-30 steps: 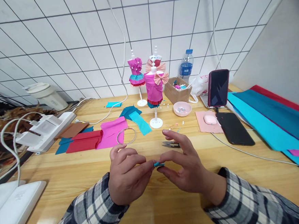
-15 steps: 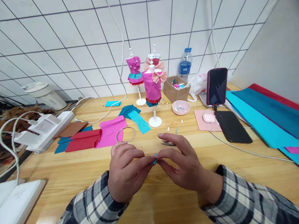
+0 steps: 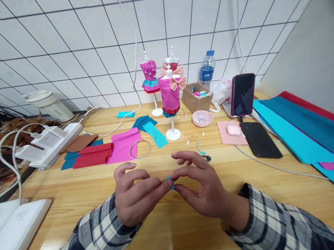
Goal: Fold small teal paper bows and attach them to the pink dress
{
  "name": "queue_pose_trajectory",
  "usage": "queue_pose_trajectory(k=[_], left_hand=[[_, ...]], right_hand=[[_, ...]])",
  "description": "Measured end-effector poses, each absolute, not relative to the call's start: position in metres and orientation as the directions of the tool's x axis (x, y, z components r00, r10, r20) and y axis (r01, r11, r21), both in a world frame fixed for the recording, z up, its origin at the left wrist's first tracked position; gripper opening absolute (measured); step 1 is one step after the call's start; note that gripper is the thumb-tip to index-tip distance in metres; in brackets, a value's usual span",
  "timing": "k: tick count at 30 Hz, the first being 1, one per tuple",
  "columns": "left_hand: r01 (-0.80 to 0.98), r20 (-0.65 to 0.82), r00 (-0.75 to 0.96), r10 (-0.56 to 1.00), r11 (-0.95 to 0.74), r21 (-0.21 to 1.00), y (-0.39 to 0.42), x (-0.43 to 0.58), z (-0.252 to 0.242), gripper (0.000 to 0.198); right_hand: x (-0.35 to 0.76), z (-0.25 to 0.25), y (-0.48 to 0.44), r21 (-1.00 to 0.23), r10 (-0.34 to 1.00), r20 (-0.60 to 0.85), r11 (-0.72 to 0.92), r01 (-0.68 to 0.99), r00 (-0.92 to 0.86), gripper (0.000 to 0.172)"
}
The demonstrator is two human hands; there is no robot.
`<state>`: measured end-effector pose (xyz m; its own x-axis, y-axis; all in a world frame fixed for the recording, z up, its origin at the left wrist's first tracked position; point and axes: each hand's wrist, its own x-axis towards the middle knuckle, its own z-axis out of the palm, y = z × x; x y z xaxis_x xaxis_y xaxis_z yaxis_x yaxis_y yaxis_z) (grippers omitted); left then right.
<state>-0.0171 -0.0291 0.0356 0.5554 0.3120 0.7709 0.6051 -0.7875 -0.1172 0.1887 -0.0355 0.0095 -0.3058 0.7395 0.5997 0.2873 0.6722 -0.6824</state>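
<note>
We have a small blue piece held over the near middle of the table, mostly covered by our fingertips. Our left hand pinches it from the left; our right hand meets it from the right with the index fingertip, its thumb just beside, and we cannot tell whether that thumb presses. The piece looks like thin paper or cloth, so we judge it very light, soft and easily creased or torn, more floppy than slippery. We would take it lightly by its edges or a fold, fingertips only. Farther off, a blue strip lies left of the pink-dressed stand.
</note>
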Motion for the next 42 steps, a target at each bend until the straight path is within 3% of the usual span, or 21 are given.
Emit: queue_pose_trajectory(k=[4, 9, 13, 20, 27, 34, 39, 42], left_hand=[[0.620, 0.756, 0.574, 0.313, -0.770, -0.151, -0.030, -0.018, 0.037, 0.018], [0.575, 0.776, 0.566, 0.280, -0.808, -0.127, -0.030, -0.021, 0.033, 0.019], [0.563, 0.802, 0.532, 0.272, -0.821, -0.096, -0.031, -0.023, 0.031, 0.019], [0.574, 0.815, 0.465, 0.345, -0.819, 0.020, -0.028, -0.014, 0.032, 0.016], [0.619, 0.798, 0.469, 0.379, -0.786, 0.010, -0.025, -0.010, 0.031, 0.020], [0.631, 0.787, 0.448, 0.424, -0.773, 0.057, -0.027, -0.011, 0.033, 0.016], [0.588, 0.734, 0.422, 0.532, -0.777, 0.226, -0.025, -0.011, 0.029, 0.015], [0.568, 0.692, 0.381, 0.614, -0.745, 0.348, -0.024, -0.008, 0.026, 0.009]], right_hand=[[0.188, 0.012, -0.035, -0.800, 0.805, 0.522, 0.577, 0.163, -0.283, 0.017], [0.192, 0.008, -0.029, -0.878, 0.851, 0.454, 0.477, 0.029, -0.263, 0.038], [0.193, 0.007, -0.025, -0.843, 0.819, 0.488, 0.531, 0.079, -0.303, 0.040], [0.188, 0.006, -0.026, -0.810, 0.801, 0.521, 0.573, 0.125, -0.296, 0.004], [0.192, 0.004, -0.028, -0.666, 0.736, 0.622, 0.677, 0.312, -0.269, 0.013], [0.194, 0.007, -0.030, -0.676, 0.742, 0.607, 0.671, 0.305, -0.285, 0.013], [0.192, 0.010, -0.031, -0.783, 0.792, 0.538, 0.596, 0.177, -0.289, 0.033], [0.189, 0.009, -0.029, -0.853, 0.839, 0.455, 0.507, 0.126, -0.299, 0.009]])
